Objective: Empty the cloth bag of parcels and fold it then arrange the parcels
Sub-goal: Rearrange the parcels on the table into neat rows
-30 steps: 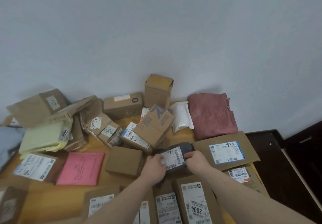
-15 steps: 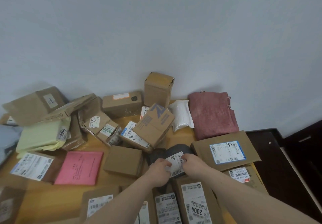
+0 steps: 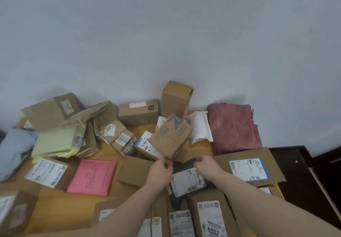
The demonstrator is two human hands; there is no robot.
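Both hands are shifting farther from the person: the left hand (image 3: pixel 160 171) and right hand (image 3: pixel 207 164) are now gripping the dark parcel's (image 3: pixel 186 179) far edge, uncovering its label

Two hands: the left hand (image 3: pixel 160 172) and right hand (image 3: pixel 207 163) meet over one dark mailer (image 3: pixel 188 179). Left of that grip lie one pink envelope (image 3: pixel 92 176) and one green packet (image 3: pixel 55 141). Beyond it stand one tall box (image 3: pixel 176 99), one white pouch (image 3: pixel 200 127) and one folded red cloth bag (image 3: pixel 233 126).
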